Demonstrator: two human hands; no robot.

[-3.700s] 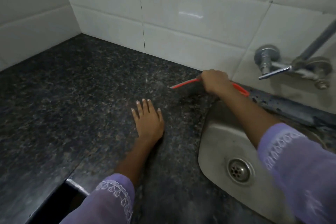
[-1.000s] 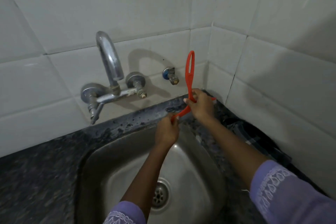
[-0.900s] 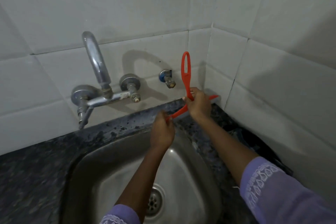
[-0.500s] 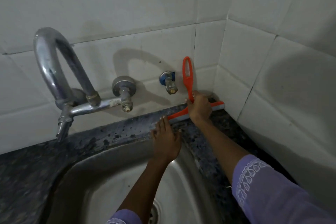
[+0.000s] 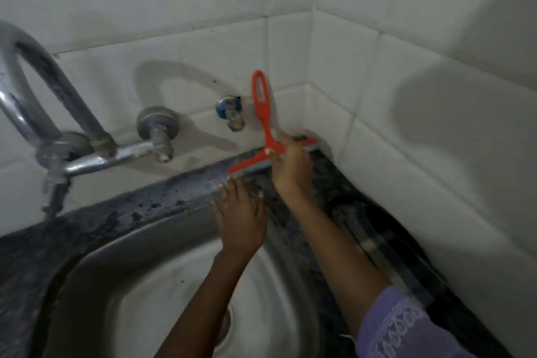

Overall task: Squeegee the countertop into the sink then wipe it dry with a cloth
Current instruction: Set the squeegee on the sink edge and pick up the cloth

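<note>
In the back right corner of the dark speckled countertop [image 5: 180, 197], behind the sink, a bright orange-red squeegee [image 5: 263, 113] stands against the white tiled wall [image 5: 406, 96]. It is T-shaped: a slim handle rising upright, ending in a long open loop, and a straight crossbar at the bottom with a grey blade edge pressed along the ledge where counter meets wall. The right hand [image 5: 290, 166] is closed around the junction of handle and crossbar, fingers wrapped over it. The left hand [image 5: 241, 218] lies flat just beside the blade's left end, fingers spread on the sink's back rim, gripping nothing. The steel sink [image 5: 130, 285] curves below both forearms. A chrome tap [image 5: 43, 90] juts from the wall at left. A dark cloth [image 5: 386, 241] lies along the right wall.
</note>
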